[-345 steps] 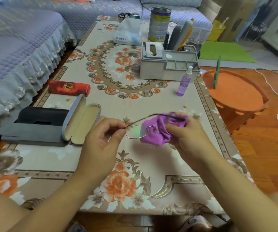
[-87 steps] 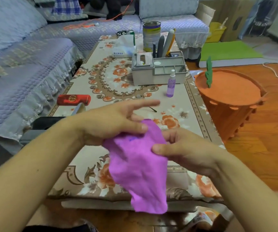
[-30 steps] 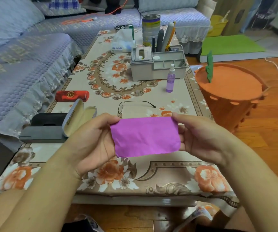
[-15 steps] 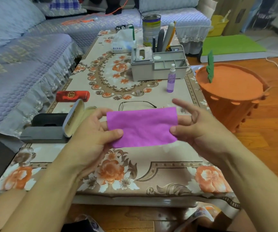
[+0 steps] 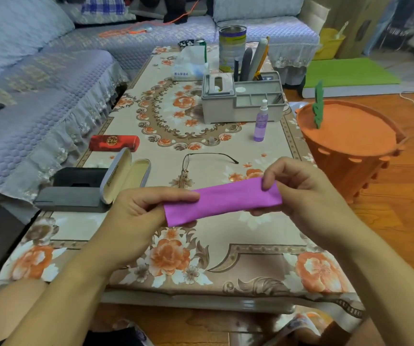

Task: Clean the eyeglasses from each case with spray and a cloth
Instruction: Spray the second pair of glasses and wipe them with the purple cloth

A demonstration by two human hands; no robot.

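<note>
Pinching folded cloth (image 5: 222, 201), both hands

You can read little here: the tissue pack (image 5: 190, 68) at the table's far end carries a blue printed line, and the red case (image 5: 114, 143) at left bears a gold round emblem, both too small to make out.
</note>
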